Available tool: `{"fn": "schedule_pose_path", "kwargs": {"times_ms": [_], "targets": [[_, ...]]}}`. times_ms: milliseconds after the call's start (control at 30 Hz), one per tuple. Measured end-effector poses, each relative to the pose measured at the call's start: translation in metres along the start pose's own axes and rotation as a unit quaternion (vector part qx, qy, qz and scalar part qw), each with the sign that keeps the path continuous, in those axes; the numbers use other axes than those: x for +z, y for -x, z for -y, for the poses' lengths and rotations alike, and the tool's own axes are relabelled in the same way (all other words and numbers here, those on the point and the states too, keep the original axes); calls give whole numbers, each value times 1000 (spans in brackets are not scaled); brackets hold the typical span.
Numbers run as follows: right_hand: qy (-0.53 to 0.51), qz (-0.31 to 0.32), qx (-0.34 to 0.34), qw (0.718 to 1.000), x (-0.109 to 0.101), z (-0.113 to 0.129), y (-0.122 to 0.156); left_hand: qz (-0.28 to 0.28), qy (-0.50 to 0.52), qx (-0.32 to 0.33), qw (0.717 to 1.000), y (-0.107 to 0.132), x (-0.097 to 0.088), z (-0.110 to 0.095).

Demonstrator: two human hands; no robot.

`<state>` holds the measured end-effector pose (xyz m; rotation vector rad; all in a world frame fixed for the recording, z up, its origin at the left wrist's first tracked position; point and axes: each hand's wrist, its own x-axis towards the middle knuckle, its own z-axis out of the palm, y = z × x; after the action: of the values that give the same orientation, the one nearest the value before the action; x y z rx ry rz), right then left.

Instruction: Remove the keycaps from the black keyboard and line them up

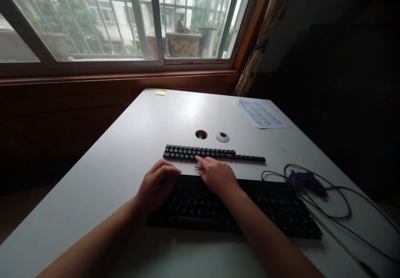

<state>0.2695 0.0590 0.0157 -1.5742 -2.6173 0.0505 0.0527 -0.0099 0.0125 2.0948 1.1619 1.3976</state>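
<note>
A black keyboard (193, 222) lies on the white desk, its upper part looking stripped of keycaps. Beyond it, loose black keycaps (200, 151) stand in neat rows. My right hand (218, 176) is over the keyboard's back edge, its index finger stretched to the nearest keycap row. Under that finger, a thin wire keycap puller (198, 168) pokes out of the same hand, prongs facing left. My left hand (159, 182) is curled at the keyboard's back left corner, fingertips close to the thumb. Whatever it may hold is hidden.
A cable hole (201, 135) and its round cover (222, 137) are behind the keycaps. Printed sheets (262, 113) lie at the back right, a yellow note (160, 92) at the back left. Black cable (343, 217) loops around a purple cloth-like bundle (306, 183) on the right.
</note>
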Motion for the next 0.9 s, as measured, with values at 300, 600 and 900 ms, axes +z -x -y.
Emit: {"fn": "schedule_pose_path", "kwargs": {"times_ms": [300, 600, 900], "targets": [[9, 11, 2, 1000, -2, -2, 0, -1, 3, -3, 1000, 1, 0, 1], [10, 10, -2, 1000, -2, -1, 0, -1, 2, 3, 1000, 0, 0, 0], [18, 23, 3, 1000, -3, 1, 0, 2, 5, 1, 1000, 0, 0, 1]]}}
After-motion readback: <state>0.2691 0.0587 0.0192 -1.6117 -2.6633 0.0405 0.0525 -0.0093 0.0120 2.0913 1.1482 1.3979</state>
